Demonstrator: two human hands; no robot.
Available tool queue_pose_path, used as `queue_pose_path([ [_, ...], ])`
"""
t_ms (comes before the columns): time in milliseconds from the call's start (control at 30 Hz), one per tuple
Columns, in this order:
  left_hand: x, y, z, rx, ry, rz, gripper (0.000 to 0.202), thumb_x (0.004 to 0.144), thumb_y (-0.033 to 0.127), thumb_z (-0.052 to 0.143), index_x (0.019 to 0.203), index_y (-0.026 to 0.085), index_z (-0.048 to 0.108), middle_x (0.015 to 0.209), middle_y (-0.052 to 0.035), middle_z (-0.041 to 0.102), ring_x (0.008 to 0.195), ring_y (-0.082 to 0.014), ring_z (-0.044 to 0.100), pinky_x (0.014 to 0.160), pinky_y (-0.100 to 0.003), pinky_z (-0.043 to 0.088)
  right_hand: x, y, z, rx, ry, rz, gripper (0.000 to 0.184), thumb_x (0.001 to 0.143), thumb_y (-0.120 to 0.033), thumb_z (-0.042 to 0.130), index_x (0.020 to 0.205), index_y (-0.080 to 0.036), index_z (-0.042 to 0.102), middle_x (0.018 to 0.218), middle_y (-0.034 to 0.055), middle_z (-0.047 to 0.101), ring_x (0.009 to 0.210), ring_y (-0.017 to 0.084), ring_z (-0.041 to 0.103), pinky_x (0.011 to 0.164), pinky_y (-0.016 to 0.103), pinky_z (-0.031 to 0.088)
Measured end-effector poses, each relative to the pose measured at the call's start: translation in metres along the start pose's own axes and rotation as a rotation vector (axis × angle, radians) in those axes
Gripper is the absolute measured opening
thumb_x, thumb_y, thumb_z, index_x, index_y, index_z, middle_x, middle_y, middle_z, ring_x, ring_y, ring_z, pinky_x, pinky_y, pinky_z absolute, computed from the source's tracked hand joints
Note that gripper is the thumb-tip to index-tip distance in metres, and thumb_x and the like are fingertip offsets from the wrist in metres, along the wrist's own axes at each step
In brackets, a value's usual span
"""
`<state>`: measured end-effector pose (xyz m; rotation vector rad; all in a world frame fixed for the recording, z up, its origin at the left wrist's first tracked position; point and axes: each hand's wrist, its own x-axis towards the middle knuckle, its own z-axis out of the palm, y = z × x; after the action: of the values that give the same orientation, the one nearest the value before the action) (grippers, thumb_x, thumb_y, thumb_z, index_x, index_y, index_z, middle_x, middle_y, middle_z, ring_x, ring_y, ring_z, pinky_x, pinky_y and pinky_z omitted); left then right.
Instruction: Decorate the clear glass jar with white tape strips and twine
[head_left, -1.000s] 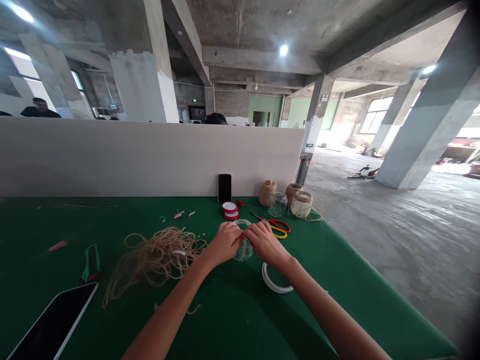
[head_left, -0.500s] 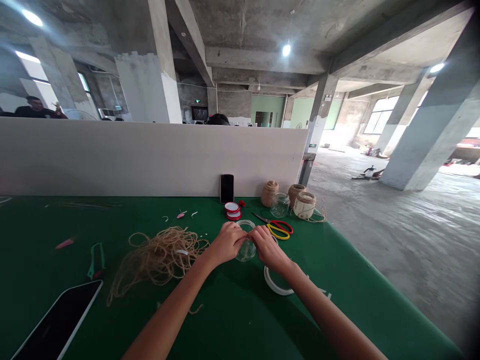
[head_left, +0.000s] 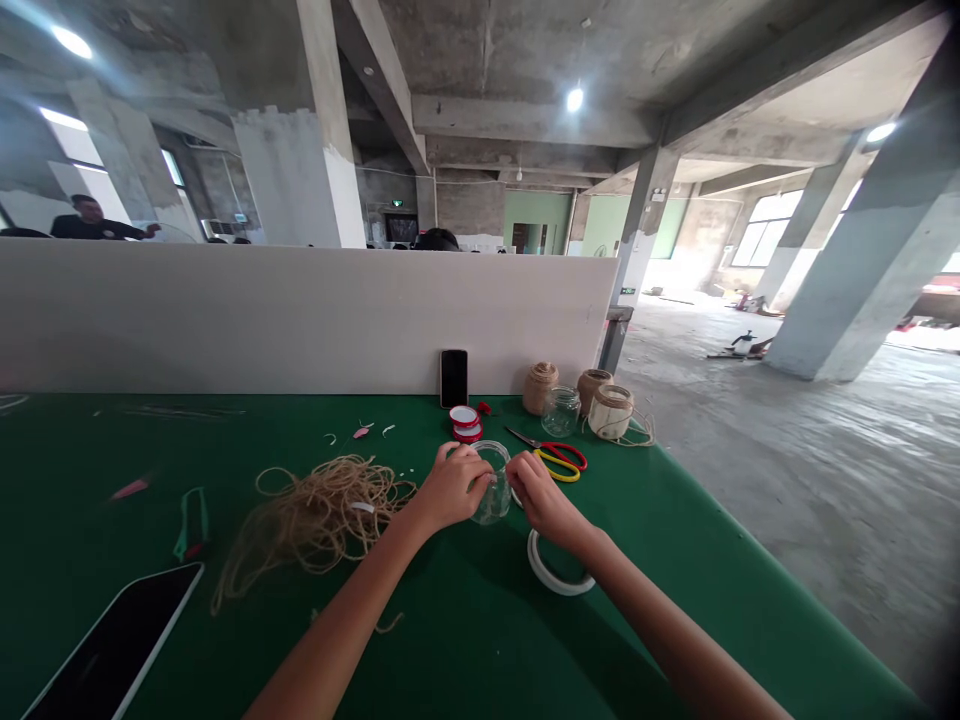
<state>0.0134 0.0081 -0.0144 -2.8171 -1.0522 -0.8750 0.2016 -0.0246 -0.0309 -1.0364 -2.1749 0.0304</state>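
Observation:
A clear glass jar [head_left: 493, 500] stands on the green table in front of me. My left hand [head_left: 456, 482] is closed at the jar's left side, thumb and fingers against its rim area. Just right of the jar, my right hand [head_left: 541, 495] is pinched shut, its fingertips a little apart from my left ones. A thin white strip, apparently tape, shows below the right fingers; its far end is hidden. Under my right forearm lies a roll of white tape [head_left: 551, 580]. Beyond that hand are scissors [head_left: 559, 465] with red and yellow handles.
Tangled jute twine [head_left: 322, 510] lies left, near a green tool [head_left: 193, 525] and a large phone [head_left: 112, 640]. Twine-wrapped jars [head_left: 540, 388] and a bare jar [head_left: 560, 412] stand back right. Red-rimmed spools [head_left: 466, 424] sit before an upright phone [head_left: 454, 378]. A white partition [head_left: 300, 315] bounds the table.
My right hand has drawn away to the right from my left hand, opening a gap over the jar. The left hand stays at the jar. A person behind the partition has shifted.

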Motion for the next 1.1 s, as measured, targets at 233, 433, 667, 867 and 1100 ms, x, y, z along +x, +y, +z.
queue_pose_path([
  [233, 0.005, 0.007, 0.004, 0.120, 0.029, -0.011, 0.024, 0.084, 0.020, 0.042, 0.064, 0.019, 0.055, 0.063, -0.0013, 0.057, 0.077, -0.0184, 0.054, 0.096, -0.045, 0.030, 0.001, 0.000, 0.001, -0.070, -0.014, 0.017, 0.017, 0.092, -0.012, 0.028, 0.087, -0.020, 0.043, 0.085, 0.0041, 0.049, 0.076, 0.018, 0.042, 0.072, 0.031, 0.036],
  [433, 0.009, 0.004, 0.009, 0.086, 0.028, -0.022, 0.026, 0.083, 0.018, 0.043, 0.059, 0.019, 0.053, 0.059, 0.0000, 0.056, 0.078, -0.0181, 0.053, 0.099, -0.047, 0.026, 0.006, -0.003, 0.003, -0.140, -0.039, 0.003, 0.018, 0.091, -0.010, 0.028, 0.089, -0.019, 0.044, 0.088, 0.0045, 0.049, 0.077, 0.018, 0.042, 0.071, 0.030, 0.035],
  [667, 0.007, 0.004, 0.008, -0.039, 0.013, -0.056, 0.030, 0.089, 0.022, 0.037, 0.064, 0.019, 0.055, 0.067, -0.0014, 0.058, 0.083, -0.0188, 0.052, 0.097, -0.047, 0.027, 0.012, -0.008, 0.001, -0.232, -0.078, -0.031, 0.017, 0.090, -0.009, 0.032, 0.088, -0.018, 0.046, 0.086, 0.0043, 0.051, 0.077, 0.018, 0.042, 0.070, 0.030, 0.033],
  [867, 0.009, 0.003, 0.008, -0.231, -0.017, -0.117, 0.039, 0.093, 0.024, 0.025, 0.065, 0.018, 0.052, 0.072, -0.0019, 0.056, 0.082, -0.0174, 0.052, 0.085, -0.035, 0.038, 0.017, -0.012, -0.001, -0.304, -0.087, -0.044, 0.016, 0.092, -0.015, 0.035, 0.086, -0.018, 0.049, 0.084, 0.0035, 0.053, 0.075, 0.017, 0.043, 0.070, 0.030, 0.032],
  [1100, 0.012, -0.003, 0.014, -0.452, -0.031, -0.192, 0.037, 0.094, 0.034, 0.026, 0.095, 0.018, 0.060, 0.099, -0.0069, 0.059, 0.098, -0.0204, 0.053, 0.089, -0.034, 0.040, 0.019, -0.014, -0.001, -0.378, -0.052, -0.030, 0.014, 0.093, -0.020, 0.039, 0.088, -0.018, 0.052, 0.085, 0.0045, 0.058, 0.078, 0.018, 0.046, 0.073, 0.031, 0.030],
])
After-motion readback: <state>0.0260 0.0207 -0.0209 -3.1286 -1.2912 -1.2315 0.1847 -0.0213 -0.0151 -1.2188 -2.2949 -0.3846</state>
